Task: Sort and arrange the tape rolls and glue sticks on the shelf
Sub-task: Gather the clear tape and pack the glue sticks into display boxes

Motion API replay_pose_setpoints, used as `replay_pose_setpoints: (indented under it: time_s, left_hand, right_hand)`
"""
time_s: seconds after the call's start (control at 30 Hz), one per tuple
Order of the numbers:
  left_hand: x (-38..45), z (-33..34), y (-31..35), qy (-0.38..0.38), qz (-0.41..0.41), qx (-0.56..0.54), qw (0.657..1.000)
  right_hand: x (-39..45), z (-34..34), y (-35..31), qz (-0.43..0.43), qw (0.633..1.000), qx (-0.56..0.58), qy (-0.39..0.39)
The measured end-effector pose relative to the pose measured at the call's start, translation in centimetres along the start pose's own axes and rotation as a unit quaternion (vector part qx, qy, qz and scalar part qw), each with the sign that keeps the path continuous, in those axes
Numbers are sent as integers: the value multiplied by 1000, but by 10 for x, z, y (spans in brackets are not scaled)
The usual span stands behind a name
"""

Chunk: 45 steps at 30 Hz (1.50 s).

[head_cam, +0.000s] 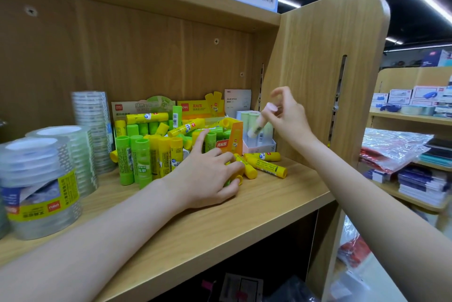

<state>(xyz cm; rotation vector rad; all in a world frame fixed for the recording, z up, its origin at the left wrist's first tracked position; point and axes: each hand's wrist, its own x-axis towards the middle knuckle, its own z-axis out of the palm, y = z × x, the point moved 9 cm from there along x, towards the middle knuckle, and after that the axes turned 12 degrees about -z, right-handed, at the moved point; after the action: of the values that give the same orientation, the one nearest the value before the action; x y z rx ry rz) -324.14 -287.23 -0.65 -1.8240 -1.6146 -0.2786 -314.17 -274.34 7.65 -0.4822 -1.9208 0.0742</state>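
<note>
A heap of green and yellow glue sticks [156, 140] fills the back middle of the wooden shelf [244, 216], some upright, some lying flat. My left hand [208, 177] rests over yellow glue sticks [238, 178] lying on the shelf, fingers curled on them. My right hand [286, 115] pinches a pale white glue stick [259, 122] by its cap, tilted above a white display box [260, 144] that holds similar pale sticks. Stacks of clear tape rolls [41, 179] stand at the left.
Two more yellow sticks [267, 163] lie loose beside the white box. An orange display box [230, 140] sits among the heap. The shelf's side panel [325, 69] rises right of my right hand. Another shelf with packaged goods [403, 155] stands farther right.
</note>
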Motion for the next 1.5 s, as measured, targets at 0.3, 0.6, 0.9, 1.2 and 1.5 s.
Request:
replay_pose_setpoints:
  time_s: [0.3, 0.6, 0.9, 1.2, 1.5]
  left_hand:
    - [0, 0, 0, 6, 4, 1, 1000]
    - [0, 2, -1, 0, 3, 1, 1000]
    - [0, 1, -1, -3, 0, -4, 1000]
    - [0, 1, -1, -11, -2, -14, 1000]
    - [0, 1, -2, -5, -5, -9, 1000]
  right_hand:
    - [22, 42, 7, -32, 963, -215, -162]
    - [27, 31, 21, -21, 971, -152, -186]
    - [23, 33, 23, -20, 966, -183, -182]
    - [20, 32, 21, 7, 981, -111, -158]
    - [27, 26, 13, 9, 981, -98, -168]
